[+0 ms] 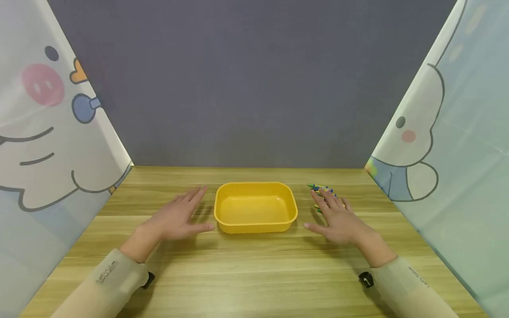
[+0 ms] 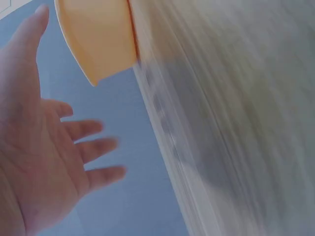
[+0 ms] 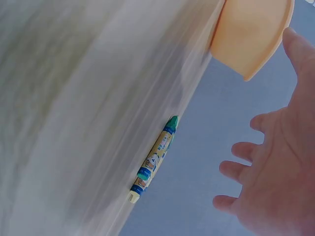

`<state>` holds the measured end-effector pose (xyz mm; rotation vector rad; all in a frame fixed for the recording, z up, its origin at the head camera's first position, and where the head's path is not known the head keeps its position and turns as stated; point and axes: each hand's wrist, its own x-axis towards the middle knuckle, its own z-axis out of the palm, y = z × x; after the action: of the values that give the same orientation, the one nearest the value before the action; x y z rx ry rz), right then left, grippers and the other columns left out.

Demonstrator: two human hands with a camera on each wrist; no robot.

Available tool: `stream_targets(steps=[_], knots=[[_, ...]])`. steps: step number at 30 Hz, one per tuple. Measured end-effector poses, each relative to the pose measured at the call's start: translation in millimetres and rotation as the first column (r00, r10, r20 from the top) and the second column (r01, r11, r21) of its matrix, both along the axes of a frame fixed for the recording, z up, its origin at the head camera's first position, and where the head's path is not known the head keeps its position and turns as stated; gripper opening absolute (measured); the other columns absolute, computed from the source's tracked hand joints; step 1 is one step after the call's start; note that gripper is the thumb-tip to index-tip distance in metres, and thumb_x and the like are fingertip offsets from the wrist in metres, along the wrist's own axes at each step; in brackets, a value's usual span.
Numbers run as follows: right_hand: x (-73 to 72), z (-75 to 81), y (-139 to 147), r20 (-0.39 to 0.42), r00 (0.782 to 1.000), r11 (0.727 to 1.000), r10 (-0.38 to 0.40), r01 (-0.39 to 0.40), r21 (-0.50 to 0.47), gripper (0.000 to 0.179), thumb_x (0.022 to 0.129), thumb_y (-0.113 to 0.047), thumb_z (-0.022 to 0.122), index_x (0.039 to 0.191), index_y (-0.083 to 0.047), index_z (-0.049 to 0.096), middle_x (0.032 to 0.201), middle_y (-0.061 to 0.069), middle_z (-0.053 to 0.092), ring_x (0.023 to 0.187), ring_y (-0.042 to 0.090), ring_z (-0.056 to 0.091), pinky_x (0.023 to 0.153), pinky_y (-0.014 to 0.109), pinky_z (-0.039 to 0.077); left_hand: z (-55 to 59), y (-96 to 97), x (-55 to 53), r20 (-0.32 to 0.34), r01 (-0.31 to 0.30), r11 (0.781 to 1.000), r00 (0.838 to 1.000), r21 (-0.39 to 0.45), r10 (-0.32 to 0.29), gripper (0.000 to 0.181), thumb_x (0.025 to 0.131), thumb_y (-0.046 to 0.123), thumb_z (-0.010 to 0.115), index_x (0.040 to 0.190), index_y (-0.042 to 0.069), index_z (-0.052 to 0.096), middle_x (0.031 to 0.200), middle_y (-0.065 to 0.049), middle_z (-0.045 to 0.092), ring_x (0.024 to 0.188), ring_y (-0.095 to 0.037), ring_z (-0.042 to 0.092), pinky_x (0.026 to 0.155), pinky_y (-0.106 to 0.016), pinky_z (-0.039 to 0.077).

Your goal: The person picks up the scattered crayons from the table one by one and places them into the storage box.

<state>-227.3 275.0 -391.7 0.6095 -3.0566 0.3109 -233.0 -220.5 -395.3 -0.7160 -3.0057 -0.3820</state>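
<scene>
In the middle of the table stands a yellow plastic basin [image 1: 254,227], rectangular with rounded corners and nothing visible inside. My left hand [image 1: 175,218] hovers left of it, fingers spread and extended, holding nothing. On the other side my right hand [image 1: 338,221] is held above the table, also spread and without a grip on anything. Several crayons [image 1: 318,186] lie on the table beyond and partly beneath the right hand, which hides some of them. The right wrist view shows a crayon [image 3: 157,152] with a green tip and a printed yellow and blue wrapper, apart from the fingers.
The wood-grain table [image 1: 254,274] ends at a dark grey panel [image 1: 254,88] behind. Cartoon-printed curtains [image 1: 39,132] close off the left and right sides. A black strap [image 1: 366,279] shows under the right sleeve.
</scene>
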Motion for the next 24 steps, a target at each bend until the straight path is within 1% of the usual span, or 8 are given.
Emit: stream_targets(steps=[2, 4, 8, 11, 15, 19, 21, 24], knots=[[-0.3, 0.3, 1.1, -0.014, 1.000, 1.000, 0.001, -0.001, 0.005, 0.103, 0.104, -0.072, 0.057, 0.179, -0.020, 0.008, 0.182, 0.026, 0.015, 0.165, 0.058, 0.019, 0.129, 0.081, 0.010, 1.2, 2.7, -3.3, 0.045, -0.004, 1.000, 0.999, 0.020, 0.004, 0.120, 0.095, 0.087, 0.057, 0.179, 0.018, 0.006, 0.175, -0.029, 0.035, 0.152, -0.053, 0.050, 0.120, -0.070, 0.045], [-1.0, 0.3, 2.2, -0.028, 1.000, 1.000, 0.002, -0.001, 0.012, 0.103, 0.104, -0.072, 0.057, 0.179, -0.021, 0.008, 0.181, 0.026, 0.018, 0.165, 0.057, 0.022, 0.128, 0.081, 0.014, 2.2, 6.8, -7.9, 0.102, -0.010, 0.999, 0.995, 0.044, 0.005, 0.122, 0.094, 0.089, 0.056, 0.179, 0.020, 0.003, 0.172, -0.028, 0.039, 0.147, -0.052, 0.056, 0.115, -0.068, 0.051], [-1.7, -1.0, 4.5, -0.041, 0.999, 1.000, 0.003, -0.003, 0.018, 0.102, 0.104, -0.071, 0.059, 0.179, -0.020, 0.011, 0.180, 0.027, 0.020, 0.164, 0.055, 0.025, 0.126, 0.081, 0.017, 2.0, 17.3, -20.2, 0.208, 0.001, 0.995, 0.978, 0.095, -0.021, 0.125, 0.092, 0.089, 0.060, 0.179, 0.024, -0.003, 0.178, -0.021, 0.032, 0.151, -0.050, 0.052, 0.118, -0.067, 0.049], [-1.8, -1.8, 5.5, -0.044, 0.999, 1.000, 0.005, -0.004, 0.018, 0.102, 0.104, -0.071, 0.059, 0.179, -0.019, 0.014, 0.179, 0.026, 0.022, 0.164, 0.054, 0.027, 0.126, 0.080, 0.018, -0.6, 23.9, -28.5, 0.270, -0.007, 0.992, 0.962, 0.124, -0.027, 0.125, 0.092, 0.087, 0.063, 0.178, 0.031, -0.009, 0.182, -0.016, 0.024, 0.156, -0.048, 0.047, 0.122, -0.067, 0.044], [-2.2, -0.8, 6.8, -0.039, 0.999, 1.000, -0.001, 0.001, 0.010, 0.103, 0.103, -0.072, 0.060, 0.178, -0.015, 0.017, 0.179, 0.027, 0.022, 0.163, 0.055, 0.027, 0.126, 0.080, 0.017, -5.7, 27.8, -34.9, 0.315, -0.034, 0.992, 0.949, 0.123, -0.006, 0.126, 0.091, 0.088, 0.063, 0.176, 0.036, -0.013, 0.182, -0.018, 0.023, 0.158, -0.048, 0.045, 0.124, -0.067, 0.042], [-2.6, 1.6, 11.1, -0.022, 1.000, 1.000, -0.019, 0.019, 0.011, 0.104, 0.103, -0.072, 0.059, 0.177, -0.011, 0.018, 0.180, 0.028, 0.020, 0.161, 0.059, 0.027, 0.127, 0.080, 0.015, -9.2, 27.9, -37.6, 0.332, -0.039, 0.991, 0.943, 0.124, -0.004, 0.127, 0.091, 0.088, 0.062, 0.176, 0.035, -0.015, 0.180, -0.022, 0.027, 0.156, -0.049, 0.046, 0.123, -0.068, 0.042], [-2.8, 3.0, 14.7, -0.023, 0.999, 1.000, -0.026, 0.027, 0.010, 0.104, 0.103, -0.071, 0.060, 0.177, -0.010, 0.019, 0.180, 0.028, 0.021, 0.160, 0.061, 0.029, 0.126, 0.080, 0.016, -9.9, 28.2, -38.6, 0.338, -0.035, 0.990, 0.941, 0.140, -0.015, 0.128, 0.091, 0.088, 0.063, 0.176, 0.033, -0.016, 0.180, -0.023, 0.026, 0.157, -0.049, 0.045, 0.124, -0.068, 0.041], [-4.5, 4.4, 21.3, -0.027, 0.999, 0.999, -0.035, 0.036, 0.005, 0.102, 0.104, -0.070, 0.061, 0.176, -0.008, 0.021, 0.179, 0.028, 0.024, 0.158, 0.062, 0.031, 0.125, 0.081, 0.018, -9.6, 30.1, -39.5, 0.347, -0.036, 0.989, 0.938, 0.146, -0.017, 0.127, 0.092, 0.086, 0.064, 0.175, 0.035, -0.017, 0.180, -0.023, 0.027, 0.157, -0.048, 0.046, 0.124, -0.067, 0.042]])
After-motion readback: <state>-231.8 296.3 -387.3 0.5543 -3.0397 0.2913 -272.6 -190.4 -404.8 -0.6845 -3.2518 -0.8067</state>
